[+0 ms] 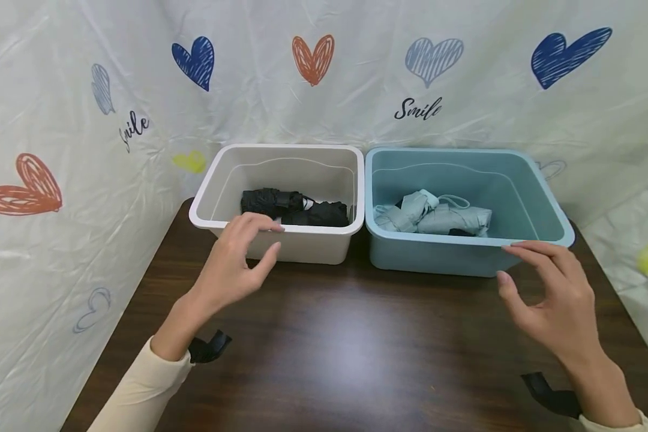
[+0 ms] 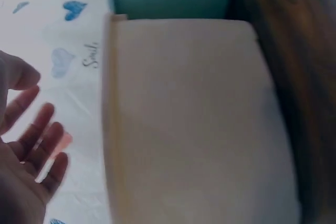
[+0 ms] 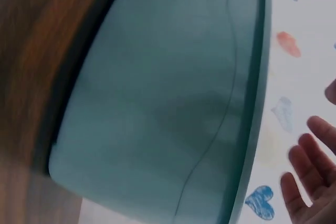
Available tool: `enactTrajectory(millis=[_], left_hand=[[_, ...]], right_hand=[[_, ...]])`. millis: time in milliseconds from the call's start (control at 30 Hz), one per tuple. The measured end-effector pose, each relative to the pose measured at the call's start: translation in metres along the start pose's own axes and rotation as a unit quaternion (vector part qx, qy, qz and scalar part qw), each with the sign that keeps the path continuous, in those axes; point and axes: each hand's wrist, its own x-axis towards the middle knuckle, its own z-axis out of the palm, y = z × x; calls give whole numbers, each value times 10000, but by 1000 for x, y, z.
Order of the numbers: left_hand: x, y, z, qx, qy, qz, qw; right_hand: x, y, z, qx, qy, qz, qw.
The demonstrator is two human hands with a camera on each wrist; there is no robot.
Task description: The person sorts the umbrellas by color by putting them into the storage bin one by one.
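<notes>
My left hand [image 1: 232, 261] hovers at the front of a white plastic bin [image 1: 297, 247], its thumb and fingers spread apart with nothing between them. Inside that bin lie black folded umbrellas [image 1: 272, 202], partly hidden by the front rim. Over by the front right corner of a blue plastic bin [image 1: 426, 255], my right hand [image 1: 558, 294] is held with fingers loosely bent and thumb apart, holding nothing. Pale blue folded umbrellas [image 1: 453, 219], one with a wrist loop, rest in the blue bin. Both wrist views show the bins' outer walls beside the spread fingers.
The two bins stand side by side at the back of a dark brown wooden table [image 1: 351, 348]. Behind and beside them hangs a white cloth [image 1: 356, 114] printed with hearts and the word Smile. A black strap [image 1: 209, 347] sticks out at the left wrist, another [image 1: 551, 396] at the right.
</notes>
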Motion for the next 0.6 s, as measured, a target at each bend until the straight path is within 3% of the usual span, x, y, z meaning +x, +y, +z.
enactTrajectory(millis=[133,300,433,600], left_hand=[[-27,-4,8,313,412,-46,9987],[-56,-13,18,708,588,-459,9947],[-74,-20,23,794,444,-829,9924],[-88,-22,30,854,55,-988,9914]], right_hand=[[-14,-9,2,-123,-436,115,9989],[-29,-12,9,-258,-765,272,9964],[-38,-11,14,-228,-870,341,9954],[-47,-11,13,-423,-1217,503,9904]])
